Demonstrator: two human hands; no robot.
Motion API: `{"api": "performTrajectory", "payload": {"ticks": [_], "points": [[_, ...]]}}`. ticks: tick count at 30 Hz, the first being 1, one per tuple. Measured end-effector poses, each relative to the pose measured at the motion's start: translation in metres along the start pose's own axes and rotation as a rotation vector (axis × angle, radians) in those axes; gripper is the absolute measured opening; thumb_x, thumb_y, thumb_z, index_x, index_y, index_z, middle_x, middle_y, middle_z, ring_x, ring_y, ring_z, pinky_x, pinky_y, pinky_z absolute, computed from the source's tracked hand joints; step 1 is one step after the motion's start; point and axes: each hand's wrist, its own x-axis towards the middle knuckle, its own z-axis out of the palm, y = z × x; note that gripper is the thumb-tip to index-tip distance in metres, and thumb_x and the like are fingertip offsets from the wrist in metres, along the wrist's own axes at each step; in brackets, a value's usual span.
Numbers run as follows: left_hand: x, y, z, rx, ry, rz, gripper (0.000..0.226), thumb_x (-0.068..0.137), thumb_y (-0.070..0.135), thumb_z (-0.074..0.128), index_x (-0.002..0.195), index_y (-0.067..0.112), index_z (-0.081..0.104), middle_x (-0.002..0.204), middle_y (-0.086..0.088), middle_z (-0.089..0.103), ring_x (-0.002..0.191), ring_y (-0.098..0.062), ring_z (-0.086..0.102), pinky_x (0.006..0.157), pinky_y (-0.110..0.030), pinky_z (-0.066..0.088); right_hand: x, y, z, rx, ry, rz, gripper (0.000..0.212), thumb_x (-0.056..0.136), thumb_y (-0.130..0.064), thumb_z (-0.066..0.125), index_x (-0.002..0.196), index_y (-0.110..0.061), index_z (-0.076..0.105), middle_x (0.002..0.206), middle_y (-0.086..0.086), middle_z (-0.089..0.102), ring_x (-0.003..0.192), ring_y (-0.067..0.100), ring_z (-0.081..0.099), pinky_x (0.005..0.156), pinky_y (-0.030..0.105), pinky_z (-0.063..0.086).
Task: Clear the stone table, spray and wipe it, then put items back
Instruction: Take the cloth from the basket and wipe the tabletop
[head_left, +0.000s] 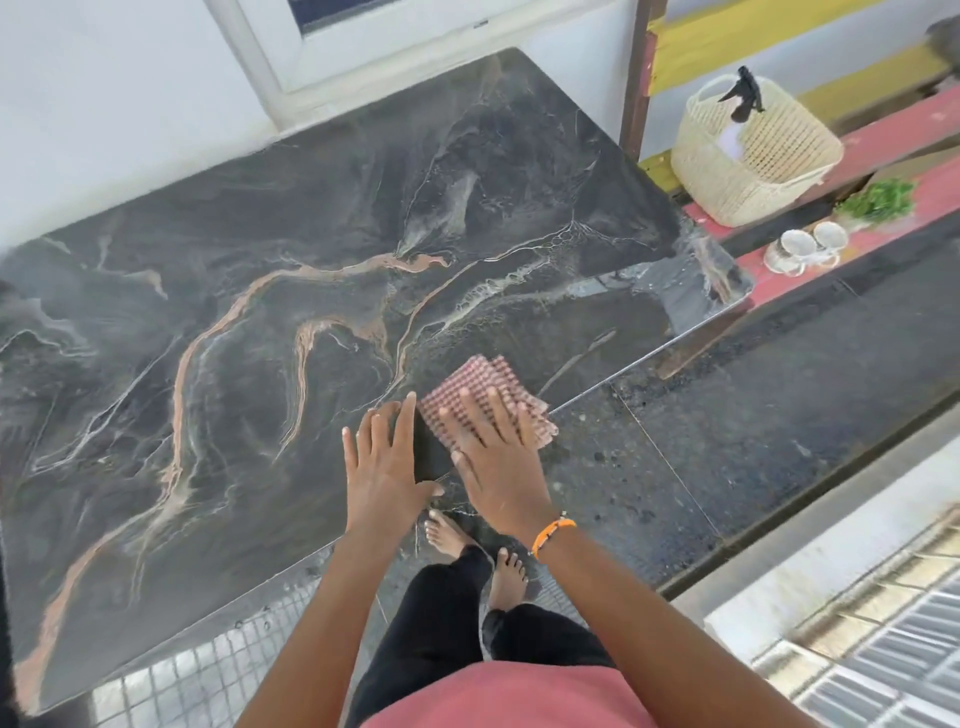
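Observation:
The dark stone table (260, 260) with orange and white veins fills the left and middle of the head view, with nothing on it but a cloth. A folded red-and-white checked cloth (483, 379) lies near the table's front edge. My right hand (493, 447) presses flat on the cloth with straight, spread fingers. Just left of it, my left hand (384, 462) rests flat on the bare stone. A spray bottle (740, 109) with a black trigger stands inside a cream woven basket (753, 166) on a red ledge to the right.
Two glass cups (805, 247) and a bunch of green leaves (878, 200) sit on the red ledge (935, 192) beside the basket. A white wall and window frame (270, 57) run behind the table. My bare feet (506, 577) stand on the dark floor below the table's edge.

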Motion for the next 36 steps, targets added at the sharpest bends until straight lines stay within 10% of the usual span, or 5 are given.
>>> {"api": "performTrajectory", "payload": {"ticks": [8,26,36], "points": [[0.032,0.049,0.007,-0.014,-0.011,0.116,0.097,0.075,0.026,0.071,0.147,0.017,0.007,0.153,-0.008,0.016,0.144,-0.029,0.002,0.115,-0.048,-0.003,0.025,0.053,-0.022,-0.151,-0.086,-0.266,0.051,0.099,-0.038,0.029,0.148,-0.03,0.022,0.159,-0.005,0.01,0.147,0.02,0.002,0.117,0.042,-0.004],[0.134,0.161,0.019,-0.021,-0.232,0.373,0.116,0.072,0.052,0.066,0.143,0.015,-0.019,0.156,0.0,-0.006,0.141,-0.021,-0.021,0.11,-0.042,-0.018,0.071,0.271,-0.102,-0.028,0.142,0.599,0.053,0.098,-0.025,0.031,0.149,-0.028,0.017,0.159,0.001,0.011,0.147,0.027,0.006,0.117,0.048,0.001],[0.139,0.16,0.019,-0.018,-0.254,0.189,0.14,0.058,0.07,0.065,0.124,0.019,-0.047,0.142,0.0,-0.04,0.13,-0.02,-0.042,0.108,-0.04,-0.024,0.108,0.185,-0.084,-0.17,-0.029,0.002,0.051,0.093,-0.036,0.033,0.144,-0.033,0.032,0.152,-0.002,0.035,0.14,0.027,0.031,0.112,0.052,0.024]]}}
